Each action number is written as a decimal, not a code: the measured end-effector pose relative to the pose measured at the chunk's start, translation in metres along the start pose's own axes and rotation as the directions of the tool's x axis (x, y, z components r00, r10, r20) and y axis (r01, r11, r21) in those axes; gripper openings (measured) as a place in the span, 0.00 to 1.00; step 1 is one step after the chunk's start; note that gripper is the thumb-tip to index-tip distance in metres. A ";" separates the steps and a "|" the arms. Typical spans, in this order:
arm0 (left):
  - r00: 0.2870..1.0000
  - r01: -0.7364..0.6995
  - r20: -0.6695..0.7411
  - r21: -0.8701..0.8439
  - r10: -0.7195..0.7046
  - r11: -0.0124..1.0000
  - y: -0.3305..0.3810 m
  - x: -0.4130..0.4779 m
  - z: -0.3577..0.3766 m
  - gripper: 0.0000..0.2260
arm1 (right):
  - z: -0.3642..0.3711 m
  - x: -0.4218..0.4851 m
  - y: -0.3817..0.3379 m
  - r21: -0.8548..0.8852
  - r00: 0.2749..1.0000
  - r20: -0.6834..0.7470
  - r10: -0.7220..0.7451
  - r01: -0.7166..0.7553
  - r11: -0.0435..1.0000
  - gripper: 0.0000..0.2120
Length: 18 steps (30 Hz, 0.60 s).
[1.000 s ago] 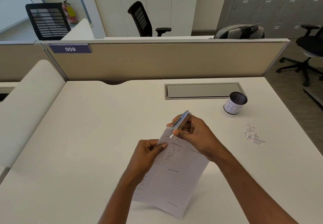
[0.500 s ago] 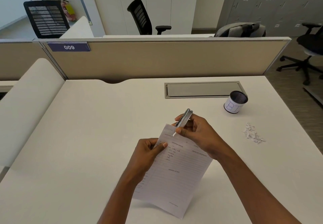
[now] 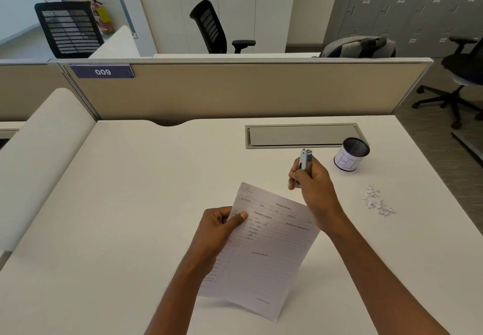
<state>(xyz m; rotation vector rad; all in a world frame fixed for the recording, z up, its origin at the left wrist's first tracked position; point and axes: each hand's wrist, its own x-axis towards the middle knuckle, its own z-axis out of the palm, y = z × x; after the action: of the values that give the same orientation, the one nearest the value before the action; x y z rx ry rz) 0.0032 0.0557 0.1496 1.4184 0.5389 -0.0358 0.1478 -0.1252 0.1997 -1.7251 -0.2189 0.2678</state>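
Note:
A printed form sheet [image 3: 266, 251] with some handwriting is held above the white desk [image 3: 130, 204]. My left hand [image 3: 219, 232] pinches its left edge, thumb on top. My right hand [image 3: 311, 183] is off the sheet, up and to the right of its top corner. It grips a small silver metal tool [image 3: 304, 159] that looks like a stapler or staple remover, its end sticking up out of the fist.
A mesh cup [image 3: 351, 154] with a handwritten white label stands at the right. A heap of torn paper bits [image 3: 377, 201] lies near it. A grey cable flap [image 3: 300, 136] sits at the desk's back, against a beige partition [image 3: 235, 89]. Office chairs stand beyond.
My right hand has lifted the silver tool away from the sheet's top corner, moving up and right toward the cup. The left hand keeps its hold on the sheet.

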 end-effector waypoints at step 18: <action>0.994 0.071 -0.071 -0.184 -0.085 0.980 -0.017 0.004 -0.027 0.10 | -0.026 0.021 0.134 -0.163 0.943 0.004 0.333 -0.328 0.930 0.08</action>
<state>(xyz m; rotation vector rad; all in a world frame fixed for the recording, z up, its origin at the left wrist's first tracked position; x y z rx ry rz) -0.0085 0.0794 0.1312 1.2241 0.6465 0.0063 0.1746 -0.1661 0.0704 -1.9161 0.0324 0.5380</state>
